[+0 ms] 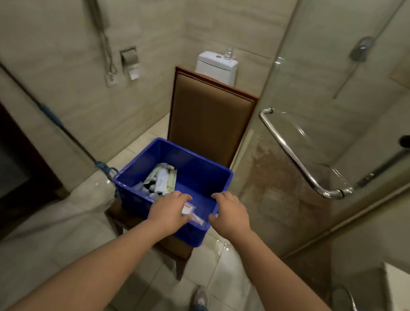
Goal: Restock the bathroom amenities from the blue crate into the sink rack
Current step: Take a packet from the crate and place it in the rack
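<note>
Packets: a loose heap of small wrapped amenities (161, 180) lies at the far left of the crate floor, just beyond the left fingertips.
Red-and-white packet (192, 212): held low near the crate's front wall, between the two hands.
Left hand (170, 211): fingers curled, pinching that packet at its left end.
Right hand (230, 212): half open, fingers bent over the crate's right front corner; I cannot tell whether it touches anything.
Crate (198, 164): blue, sitting on the seat of a brown chair (209, 121).
Behind: a white toilet (217, 66).
</note>
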